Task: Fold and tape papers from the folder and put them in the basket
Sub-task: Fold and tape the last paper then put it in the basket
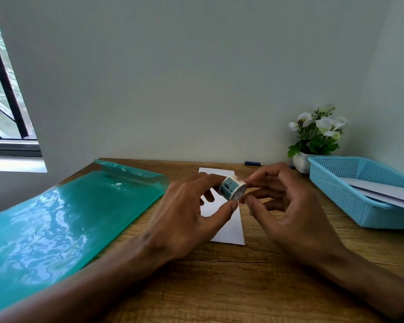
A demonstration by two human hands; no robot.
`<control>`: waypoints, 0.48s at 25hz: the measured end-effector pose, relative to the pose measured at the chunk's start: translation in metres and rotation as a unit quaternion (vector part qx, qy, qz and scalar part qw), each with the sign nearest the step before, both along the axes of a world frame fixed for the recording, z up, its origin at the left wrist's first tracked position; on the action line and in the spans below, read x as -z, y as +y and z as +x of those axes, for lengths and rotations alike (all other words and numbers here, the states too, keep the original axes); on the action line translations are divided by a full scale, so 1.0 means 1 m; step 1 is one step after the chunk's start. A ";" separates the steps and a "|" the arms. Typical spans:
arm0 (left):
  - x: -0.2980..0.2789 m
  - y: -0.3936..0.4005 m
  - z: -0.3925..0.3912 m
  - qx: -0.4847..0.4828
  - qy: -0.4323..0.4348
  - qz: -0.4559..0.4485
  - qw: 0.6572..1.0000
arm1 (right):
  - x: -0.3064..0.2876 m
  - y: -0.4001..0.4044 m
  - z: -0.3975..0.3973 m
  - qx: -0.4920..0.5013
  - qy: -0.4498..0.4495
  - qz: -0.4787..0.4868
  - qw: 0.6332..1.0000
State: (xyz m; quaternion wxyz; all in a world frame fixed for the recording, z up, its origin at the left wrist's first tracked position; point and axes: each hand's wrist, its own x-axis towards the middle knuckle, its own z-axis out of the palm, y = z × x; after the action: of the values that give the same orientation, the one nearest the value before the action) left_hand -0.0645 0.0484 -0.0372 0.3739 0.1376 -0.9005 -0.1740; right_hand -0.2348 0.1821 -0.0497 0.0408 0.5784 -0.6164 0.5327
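folder (56, 220): translucent teal-green, glossy, rippled pale reflections
tape roll (233, 188): white, printed with dark teal shapes
folded paper (229, 227): plain white
basket (350, 201): light blue plastic, fine perforated grid; white sheets inside
counter (219, 287): warm brown wood grain
pen (254, 163): dark blue
plant (317, 131): white flowers, green leaves, white pot
wall (196, 78): pale grey-green

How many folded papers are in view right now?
3: one folded paper on the table under the hands, two papers stacked in the blue basket. More may be hidden beneath them.

A home desk nook: wooden table (219, 287), barred window (5, 89), potted flowers (317, 134).
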 end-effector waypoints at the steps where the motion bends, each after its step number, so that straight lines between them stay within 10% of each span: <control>1: 0.000 0.000 0.000 -0.002 -0.009 -0.012 1.000 | 0.000 0.001 0.000 -0.002 -0.012 -0.001 1.000; 12: 0.001 -0.011 -0.001 0.011 0.001 -0.060 0.998 | -0.002 0.000 0.002 -0.011 0.010 0.023 1.000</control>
State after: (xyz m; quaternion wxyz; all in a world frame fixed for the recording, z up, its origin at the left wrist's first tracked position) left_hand -0.0657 0.0374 -0.0381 0.3807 0.1047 -0.9103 -0.1241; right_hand -0.2325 0.1824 -0.0474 0.0278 0.5913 -0.6219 0.5127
